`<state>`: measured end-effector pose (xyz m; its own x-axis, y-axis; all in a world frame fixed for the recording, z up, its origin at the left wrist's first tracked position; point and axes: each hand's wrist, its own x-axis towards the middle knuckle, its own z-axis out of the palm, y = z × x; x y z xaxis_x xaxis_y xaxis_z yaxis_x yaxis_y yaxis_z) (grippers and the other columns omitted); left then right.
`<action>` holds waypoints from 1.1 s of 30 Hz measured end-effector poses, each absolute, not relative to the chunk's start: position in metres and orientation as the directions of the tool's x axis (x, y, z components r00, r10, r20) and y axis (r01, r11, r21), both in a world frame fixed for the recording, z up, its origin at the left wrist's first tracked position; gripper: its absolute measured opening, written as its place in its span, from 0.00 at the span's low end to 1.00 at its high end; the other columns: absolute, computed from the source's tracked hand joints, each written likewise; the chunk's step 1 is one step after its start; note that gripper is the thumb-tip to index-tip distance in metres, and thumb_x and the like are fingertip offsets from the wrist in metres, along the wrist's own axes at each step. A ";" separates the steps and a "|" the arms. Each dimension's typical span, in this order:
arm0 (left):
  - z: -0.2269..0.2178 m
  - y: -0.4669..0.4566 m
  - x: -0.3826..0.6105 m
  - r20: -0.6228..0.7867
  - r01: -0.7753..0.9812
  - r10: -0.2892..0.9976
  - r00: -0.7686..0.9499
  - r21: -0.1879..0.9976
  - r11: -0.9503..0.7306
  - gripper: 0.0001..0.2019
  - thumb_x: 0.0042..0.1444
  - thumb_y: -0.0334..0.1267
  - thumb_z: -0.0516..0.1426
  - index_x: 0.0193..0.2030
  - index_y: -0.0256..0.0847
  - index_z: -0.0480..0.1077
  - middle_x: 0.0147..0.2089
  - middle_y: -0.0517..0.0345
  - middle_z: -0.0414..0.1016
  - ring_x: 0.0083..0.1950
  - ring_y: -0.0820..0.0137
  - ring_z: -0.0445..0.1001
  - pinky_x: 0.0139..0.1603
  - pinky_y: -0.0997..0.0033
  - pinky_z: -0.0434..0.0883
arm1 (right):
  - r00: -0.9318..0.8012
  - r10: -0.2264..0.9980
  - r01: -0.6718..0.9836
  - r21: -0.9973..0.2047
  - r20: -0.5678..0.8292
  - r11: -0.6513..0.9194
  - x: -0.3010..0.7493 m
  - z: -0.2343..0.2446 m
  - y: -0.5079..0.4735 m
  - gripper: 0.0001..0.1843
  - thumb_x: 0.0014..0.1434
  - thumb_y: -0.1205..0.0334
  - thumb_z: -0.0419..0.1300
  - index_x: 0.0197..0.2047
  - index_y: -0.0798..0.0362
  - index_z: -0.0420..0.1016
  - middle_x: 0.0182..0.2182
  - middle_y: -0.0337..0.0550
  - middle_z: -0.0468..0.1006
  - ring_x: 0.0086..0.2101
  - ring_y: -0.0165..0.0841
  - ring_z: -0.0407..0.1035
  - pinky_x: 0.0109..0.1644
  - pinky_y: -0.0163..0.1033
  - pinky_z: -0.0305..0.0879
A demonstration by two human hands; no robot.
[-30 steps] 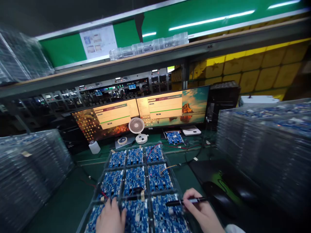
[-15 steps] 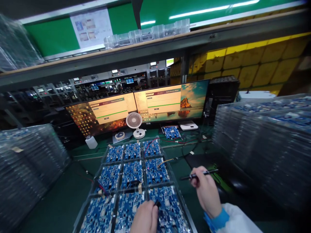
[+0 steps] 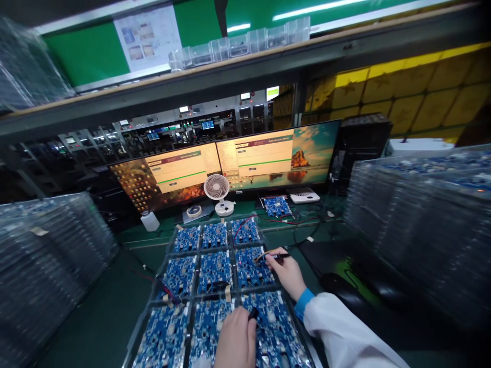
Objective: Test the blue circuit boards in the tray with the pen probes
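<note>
The right hand [image 3: 287,273] is gripping a pen [image 3: 276,255] (lying left-right) over the middle-right board [image 3: 253,273]; the left hand [image 3: 235,340], nearer, is pinching a black connector [image 3: 253,313].

monitors [image 3: 230,163], wall sheet [image 3: 148,36], text too blurred (nothing legible)

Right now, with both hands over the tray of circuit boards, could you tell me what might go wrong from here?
The right hand holds a pen beside an orange wire at a middle-row circuit board; a slip might snag or tug that wire. The left hand pinches a small black part over the front circuit board, so pressing could perhaps scrape components. The white sleeve crosses the tray corner and may brush boards.
</note>
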<state>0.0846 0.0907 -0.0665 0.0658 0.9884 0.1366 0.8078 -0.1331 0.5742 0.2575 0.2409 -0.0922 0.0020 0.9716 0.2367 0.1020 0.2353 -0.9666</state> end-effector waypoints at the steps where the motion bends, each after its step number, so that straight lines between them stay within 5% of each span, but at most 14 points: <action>1: -0.065 0.090 0.085 0.144 0.807 0.987 0.075 0.572 -0.145 0.20 0.65 0.43 0.36 0.38 0.40 0.67 0.38 0.47 0.73 0.40 0.61 0.71 0.43 0.60 0.65 | -0.003 0.971 0.116 -0.965 0.237 0.236 0.257 -0.093 0.242 0.15 0.63 0.51 0.59 0.38 0.57 0.69 0.31 0.38 0.72 0.30 0.29 0.69 0.35 0.38 0.70; 22: -0.049 0.086 0.088 0.073 0.789 0.995 0.070 0.606 -0.100 0.19 0.65 0.42 0.38 0.36 0.40 0.67 0.37 0.50 0.72 0.39 0.62 0.69 0.41 0.62 0.65 | -0.063 0.961 0.268 -0.922 0.271 0.278 0.259 -0.088 0.238 0.15 0.63 0.51 0.58 0.36 0.56 0.70 0.31 0.37 0.72 0.31 0.30 0.68 0.38 0.39 0.68; 33: -0.044 0.086 0.085 -0.011 0.701 1.000 0.029 0.713 -0.012 0.23 0.64 0.47 0.37 0.44 0.39 0.69 0.43 0.46 0.74 0.45 0.59 0.71 0.47 0.57 0.67 | -0.002 0.967 0.173 -0.952 0.256 0.252 0.261 -0.093 0.241 0.14 0.63 0.52 0.59 0.35 0.56 0.69 0.29 0.36 0.72 0.29 0.28 0.68 0.35 0.38 0.69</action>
<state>0.0851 0.0863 -0.0443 0.0288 0.9995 -0.0111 0.7010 -0.0123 0.7130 0.2605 0.2407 -0.0930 -0.0023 0.9667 0.2558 0.1735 0.2523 -0.9520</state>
